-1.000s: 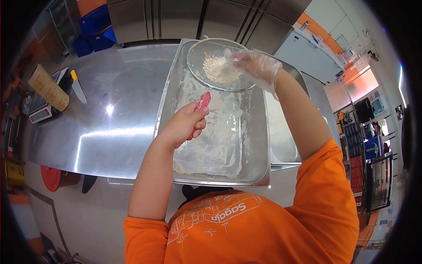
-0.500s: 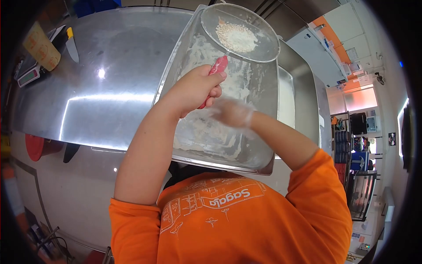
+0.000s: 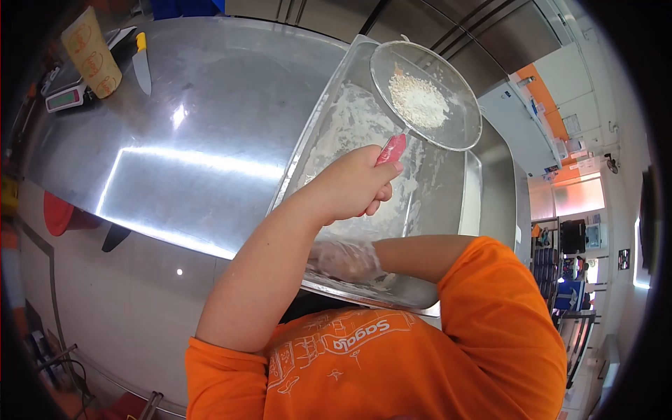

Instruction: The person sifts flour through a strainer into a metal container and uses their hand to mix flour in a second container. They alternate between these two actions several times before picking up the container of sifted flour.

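The left hand (image 3: pixel 360 182) is tightly gripping the sieve (image 3: pixel 458 115) by its handle (image 3: pixel 394 148) over the pan (image 3: pixel 442 199), probably so powder (image 3: pixel 420 102) is landing inside; the right hand (image 3: pixel 350 261) is lying low, its grip I cannot tell

A red-handled sieve (image 3: pixel 458 115) holds pale crumbs (image 3: pixel 418 100) over a powder-smeared steel tray (image 3: pixel 437 203)

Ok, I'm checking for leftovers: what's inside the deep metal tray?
Pale powder smears the tray, and the gloved right hand is at its near end. Whatever lies beneath that hand, the left hand and forearm, or the heap in the sieve is hidden.
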Motion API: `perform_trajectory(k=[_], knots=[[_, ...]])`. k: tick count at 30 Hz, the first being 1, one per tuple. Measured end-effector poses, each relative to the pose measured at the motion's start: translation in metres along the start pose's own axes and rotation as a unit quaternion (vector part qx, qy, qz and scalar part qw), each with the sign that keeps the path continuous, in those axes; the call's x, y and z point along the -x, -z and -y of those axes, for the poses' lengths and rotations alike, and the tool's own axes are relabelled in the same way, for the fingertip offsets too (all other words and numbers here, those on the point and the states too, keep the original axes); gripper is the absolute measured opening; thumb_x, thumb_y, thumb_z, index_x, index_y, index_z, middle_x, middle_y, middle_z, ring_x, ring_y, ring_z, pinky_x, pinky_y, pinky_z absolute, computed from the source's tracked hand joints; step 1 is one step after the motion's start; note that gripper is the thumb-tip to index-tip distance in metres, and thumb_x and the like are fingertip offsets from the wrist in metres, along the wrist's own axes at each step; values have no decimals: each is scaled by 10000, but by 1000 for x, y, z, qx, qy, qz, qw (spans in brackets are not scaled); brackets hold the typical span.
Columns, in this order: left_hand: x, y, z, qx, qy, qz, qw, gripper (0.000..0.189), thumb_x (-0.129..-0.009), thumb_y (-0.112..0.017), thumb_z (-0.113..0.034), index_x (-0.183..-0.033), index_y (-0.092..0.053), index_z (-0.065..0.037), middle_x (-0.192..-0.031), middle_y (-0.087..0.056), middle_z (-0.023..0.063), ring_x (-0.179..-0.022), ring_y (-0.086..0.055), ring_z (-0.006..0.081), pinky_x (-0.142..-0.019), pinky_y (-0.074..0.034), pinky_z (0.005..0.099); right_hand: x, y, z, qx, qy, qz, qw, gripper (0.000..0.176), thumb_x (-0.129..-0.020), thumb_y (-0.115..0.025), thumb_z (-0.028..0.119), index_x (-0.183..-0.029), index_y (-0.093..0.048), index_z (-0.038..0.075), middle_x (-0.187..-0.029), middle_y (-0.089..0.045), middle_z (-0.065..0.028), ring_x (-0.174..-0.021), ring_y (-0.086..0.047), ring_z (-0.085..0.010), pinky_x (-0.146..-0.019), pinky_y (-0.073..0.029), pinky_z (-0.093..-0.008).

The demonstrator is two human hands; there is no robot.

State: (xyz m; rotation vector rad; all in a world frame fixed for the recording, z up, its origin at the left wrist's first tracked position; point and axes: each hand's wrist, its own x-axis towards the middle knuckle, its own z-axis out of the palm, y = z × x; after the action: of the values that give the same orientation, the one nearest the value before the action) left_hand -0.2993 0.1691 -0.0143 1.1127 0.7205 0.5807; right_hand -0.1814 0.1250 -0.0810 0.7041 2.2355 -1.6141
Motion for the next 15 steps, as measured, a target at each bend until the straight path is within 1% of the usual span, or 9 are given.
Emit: perform_trajectory(k=[2, 3, 4, 5, 7, 8, 9, 11, 15], knots=[[-2, 0, 3, 17, -3, 1, 1000, 184, -856, -437, -256, -797, -404, -84, -572, -400, -29, -419, -365, 51, -376, -273, 196, 6, -18, -25, -23, -19, 33, 999, 324, -830, -394, 144, -1129, -416, 21, -1122, -417, -179, -1052, -419, -292, -910, -336, -362], [-2, -1, 3, 17, -5, 1, 1000, 184, -856, -437, -256, -797, -404, -84, -572, -400, -29, -419, -365, 51, -376, -273, 196, 9, -40, -75, 65, 73, -2, 995, 328, -834, -380, 134, -1136, -409, 11, -1123, -411, -177, -1066, -410, -276, -920, -331, -350], [-2, 0, 3, 14, -8, -5, 1000, 184, -857, -436, -253, -795, -402, -83, -573, -402, -28, -418, -367, 52, -373, -273, 196, 11, -42, -79, 153, 163, -39, 974, 331, -838, -366, 123, -1143, -402, 0, -1124, -404, -174, -1081, -401, -261, -930, -325, -339], [-3, 0, 2, 11, -12, -12, 1000, 184, -857, -434, -250, -793, -400, -81, -574, -403, -27, -416, -369, 53, -371, -272, 197, 19, -42, -83, 155, 162, -39, 974, 331, -838, -366, 123, -1143, -402, 0, -1124, -404, -174, -1081, -401, -261, -930, -325, -339], [-1, -1, 0, 14, -15, -12, 1000, 184, -858, -434, -248, -791, -399, -81, -574, -405, -27, -415, -371, 54, -369, -272, 198, 36, -33, -79, 205, 190, 24, 960, 243, -864, -339, 151, -1000, -433, -27, -944, -481, -153, -915, -479, -247, -825, -378, -318], [-1, 0, -1, 15, -12, -13, 1000, 185, -859, -434, -247, -788, -397, -80, -574, -407, -27, -414, -373, 54, -368, -271, 199, 38, -37, -90, 90, 78, 42, 992, 187, -843, -376, 135, -949, -435, -7, -883, -470, -130, -861, -481, -228, -790, -386, -307], [0, 0, -1, 15, -15, -14, 1000, 185, -859, -434, -247, -788, -397, -80, -574, -407, -27, -414, -373, 54, -368, -271, 199, 36, -35, -93, 94, 78, 43, 992, 187, -843, -376, 135, -949, -435, -7, -883, -470, -130, -861, -481, -228, -790, -386, -307], [0, 0, -2, 18, -8, -19, 1000, 181, -860, -435, -242, -784, -397, -82, -568, -407, -28, -412, -375, 54, -368, -270, 196, 26, -29, -88, -53, -136, 178, 973, 223, -826, -424, 147, -1002, -449, 12, -923, -494, -117, -877, -488, -217, -788, -392, -298], [-3, 2, 2, 23, -2, -26, 999, 176, -861, -435, -238, -787, -399, -82, -562, -402, -28, -409, -371, 54, -370, -269, 195, 37, -26, -105, -26, -46, 184, 981, 280, -814, -456, 165, -1052, -458, 17, -966, -511, -109, -898, -491, -205, -790, -395, -293]])
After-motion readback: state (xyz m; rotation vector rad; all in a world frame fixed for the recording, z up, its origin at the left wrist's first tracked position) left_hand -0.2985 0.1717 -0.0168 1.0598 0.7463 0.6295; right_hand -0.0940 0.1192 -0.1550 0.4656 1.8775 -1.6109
